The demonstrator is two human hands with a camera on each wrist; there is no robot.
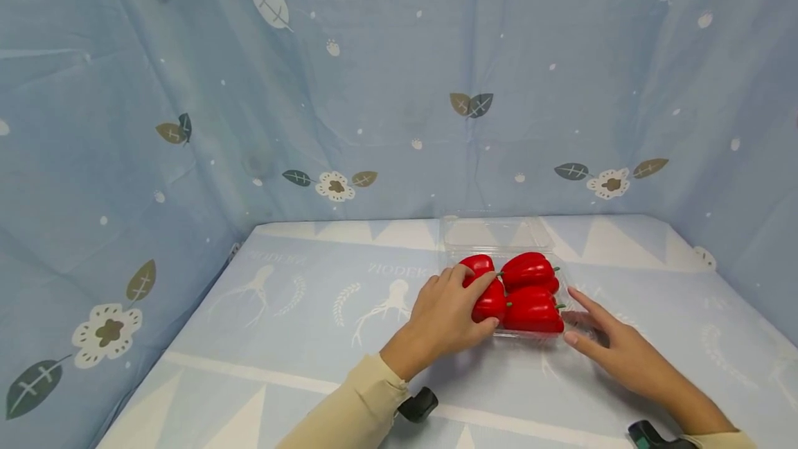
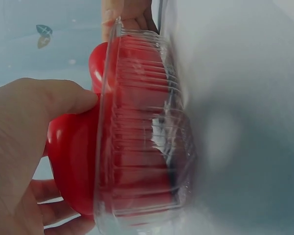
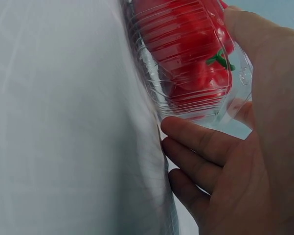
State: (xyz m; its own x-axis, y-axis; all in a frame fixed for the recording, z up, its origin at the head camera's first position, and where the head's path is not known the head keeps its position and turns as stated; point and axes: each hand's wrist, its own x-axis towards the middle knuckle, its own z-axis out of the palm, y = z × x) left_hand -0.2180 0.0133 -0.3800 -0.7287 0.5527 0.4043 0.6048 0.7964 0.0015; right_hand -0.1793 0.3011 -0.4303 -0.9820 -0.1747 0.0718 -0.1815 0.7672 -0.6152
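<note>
In ribbed clear tray (image 1: pixel 557 270), glossy peppers (image 1: pixel 530 296)

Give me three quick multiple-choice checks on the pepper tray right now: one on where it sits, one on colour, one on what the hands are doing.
1. Where is the clear tray?
A. on the table, right of centre
B. on the floor
C. lifted high in the air

2. What colour are the peppers?
A. yellow
B. red
C. purple

3. What is the left hand doing?
A. hanging idle off the table
B. holding a knife
C. resting on a pepper in the tray

Answers: 1 A, the head view shows the tray on the patterned table, its lid open behind. 2 B, all are red with green stems. 3 C, its fingers lie over the near-left pepper, while the right hand touches the tray's right side with straight fingers.
</note>
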